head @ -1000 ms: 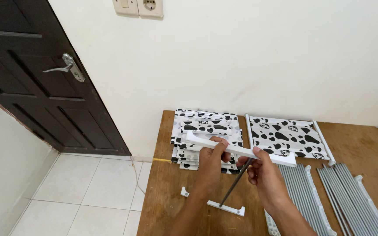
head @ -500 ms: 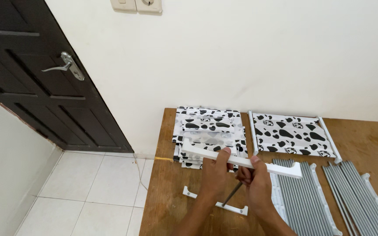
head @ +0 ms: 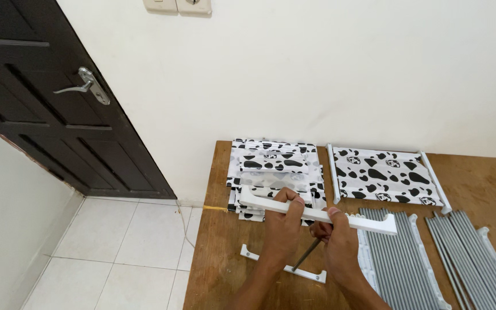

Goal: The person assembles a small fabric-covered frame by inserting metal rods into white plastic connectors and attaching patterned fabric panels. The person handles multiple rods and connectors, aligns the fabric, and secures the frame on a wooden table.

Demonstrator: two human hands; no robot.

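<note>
My left hand (head: 281, 225) grips a long white plastic bar (head: 368, 221) near its left end, holding it level above the wooden table (head: 219, 270). My right hand (head: 336, 241) pinches a thin grey metal rod (head: 306, 255) just under the bar's middle; the rod slants down to the left. A second white plastic bar (head: 251, 254) lies flat on the table below my hands, partly hidden by my wrists.
A folded stack of black-and-white cow-print fabric (head: 274, 166) lies at the table's back left, with a cow-print panel in a white frame (head: 383, 175) beside it. Several grey rods in white end pieces (head: 409, 258) lie at right. A dark door (head: 47, 109) stands at left.
The bar and both hands have shifted slightly lower and left over the table; the camera moved a little. The rod stays under the bar in my right hand.
</note>
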